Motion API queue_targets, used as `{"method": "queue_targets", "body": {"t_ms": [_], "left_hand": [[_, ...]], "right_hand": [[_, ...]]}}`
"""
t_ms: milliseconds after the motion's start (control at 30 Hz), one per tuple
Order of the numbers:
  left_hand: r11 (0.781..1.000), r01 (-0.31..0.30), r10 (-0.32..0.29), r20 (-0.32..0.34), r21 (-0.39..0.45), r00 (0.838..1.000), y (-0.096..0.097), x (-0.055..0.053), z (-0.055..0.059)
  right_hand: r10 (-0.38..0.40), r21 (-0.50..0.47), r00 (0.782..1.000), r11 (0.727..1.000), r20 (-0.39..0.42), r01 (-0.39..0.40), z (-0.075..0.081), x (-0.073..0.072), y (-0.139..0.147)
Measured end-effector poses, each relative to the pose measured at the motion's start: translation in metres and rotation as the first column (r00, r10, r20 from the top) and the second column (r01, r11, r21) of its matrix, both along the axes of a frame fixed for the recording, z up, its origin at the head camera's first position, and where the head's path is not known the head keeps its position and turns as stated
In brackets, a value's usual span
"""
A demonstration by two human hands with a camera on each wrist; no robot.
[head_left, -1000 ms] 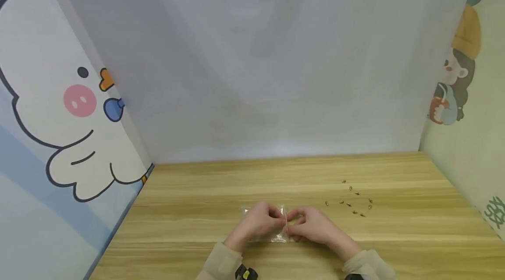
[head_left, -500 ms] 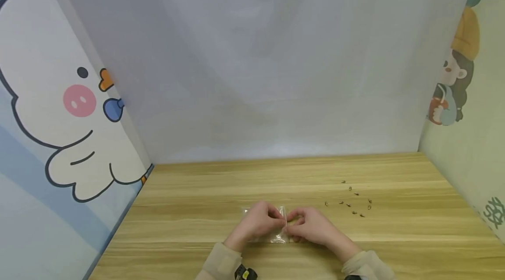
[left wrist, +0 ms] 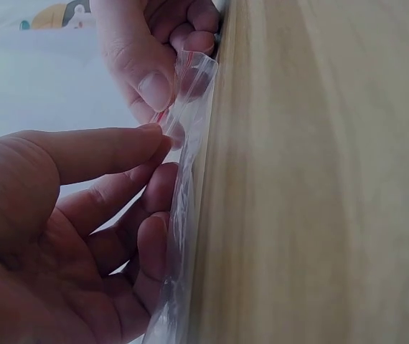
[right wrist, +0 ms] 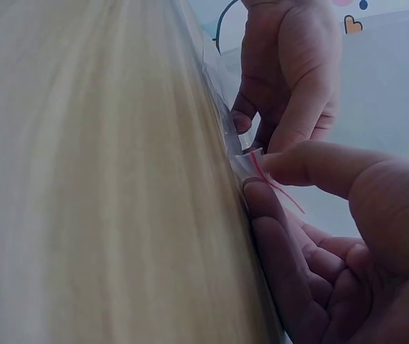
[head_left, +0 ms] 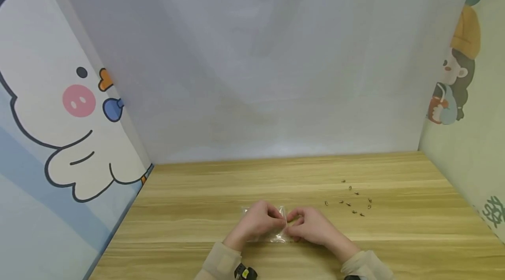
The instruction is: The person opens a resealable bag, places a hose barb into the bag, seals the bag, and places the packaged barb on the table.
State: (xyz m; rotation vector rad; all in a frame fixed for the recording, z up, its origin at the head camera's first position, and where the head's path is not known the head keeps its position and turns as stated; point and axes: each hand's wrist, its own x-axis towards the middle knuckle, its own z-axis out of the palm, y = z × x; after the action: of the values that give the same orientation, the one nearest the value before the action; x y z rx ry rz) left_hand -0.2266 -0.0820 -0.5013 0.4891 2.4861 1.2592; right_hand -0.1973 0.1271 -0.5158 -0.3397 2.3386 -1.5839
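Note:
A clear zip-lock bag (head_left: 279, 239) lies at the front middle of the wooden table, partly covered by both hands. My left hand (head_left: 258, 222) pinches the bag close to its mouth between thumb and forefinger, and its other fingers curl loosely beside the plastic in the left wrist view. From the other side, my right hand (head_left: 313, 226) pinches the mouth edge, thumb on top and fingers underneath. A red seal line (right wrist: 260, 168) runs along that edge in the right wrist view. Wrinkled clear plastic (left wrist: 199, 68) shows between the two hands in the left wrist view.
Several small metal pieces (head_left: 354, 212) lie scattered on the table (head_left: 197, 188), beyond and to the right of the right hand. A pale wall (head_left: 276, 74) stands along the table's back edge, with cartoon-printed panels (head_left: 67, 161) at the sides.

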Motion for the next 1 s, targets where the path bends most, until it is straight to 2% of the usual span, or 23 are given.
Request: {"method": "queue_targets", "body": {"t_ms": [233,367,500,600,833,1000], "left_hand": [[1.0,0.004,-0.004,-0.013,0.009,1.0,-0.0006,-0.0019,0.0],[0.999,-0.02,0.02,-0.008,0.034,1.0,-0.0016,-0.0041,0.0004],[0.992,-0.071,0.069,0.029,0.108,0.997,-0.0017,-0.006,0.0019],[0.984,-0.09,0.08,0.071,0.153,0.994,-0.0013,-0.0064,0.0028],[0.996,-0.014,0.007,0.07,0.093,0.998,-0.0012,-0.0041,0.0039],[0.997,0.005,-0.01,0.062,0.073,0.998,-0.0012,-0.0033,0.0018]], "right_hand": [[0.0,-0.001,1.0,1.0,-0.002,0.0,0.0009,0.0004,0.0003],[0.007,-0.009,1.0,1.0,0.004,-0.007,0.0002,0.0002,0.0005],[0.01,-0.007,1.0,1.0,0.011,-0.01,-0.0001,-0.0001,0.001],[0.007,-0.003,1.0,1.0,0.01,-0.007,0.0007,0.0001,0.0011],[0.005,0.002,1.0,1.0,0.0,-0.005,0.0017,0.0012,0.0008],[0.012,0.04,0.999,0.999,-0.031,-0.011,0.0025,0.0021,0.0003]]}}
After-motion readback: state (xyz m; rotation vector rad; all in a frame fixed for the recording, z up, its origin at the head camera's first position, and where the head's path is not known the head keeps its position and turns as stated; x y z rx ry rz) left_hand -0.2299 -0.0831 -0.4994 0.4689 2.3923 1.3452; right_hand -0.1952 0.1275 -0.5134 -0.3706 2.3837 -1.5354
